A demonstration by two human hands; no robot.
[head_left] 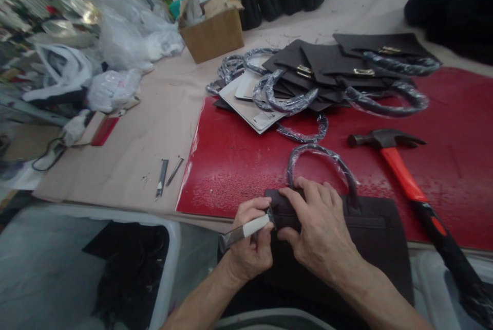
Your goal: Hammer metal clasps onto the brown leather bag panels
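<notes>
Below the middle of the view, my left hand (250,242) is closed around a flat metal hand tool with a white band (241,232); its tip meets the edge of a dark brown leather bag panel (377,258), and its exact kind is not clear. My right hand (319,224) grips the same panel near its top left corner, thumb below and fingers above. A plastic-wrapped bag handle (348,170) arches from the panel's top edge, beyond my right hand. The panel overhangs the near edge of the red board (239,165).
A claw hammer (404,170) with a red and black handle lies to the right. Behind is a pile of leather panels (323,62) with wrapped handles. Two small metal tools (162,178) lie left of the board. A cardboard box (213,34) and a plastic bin (175,248) flank the left.
</notes>
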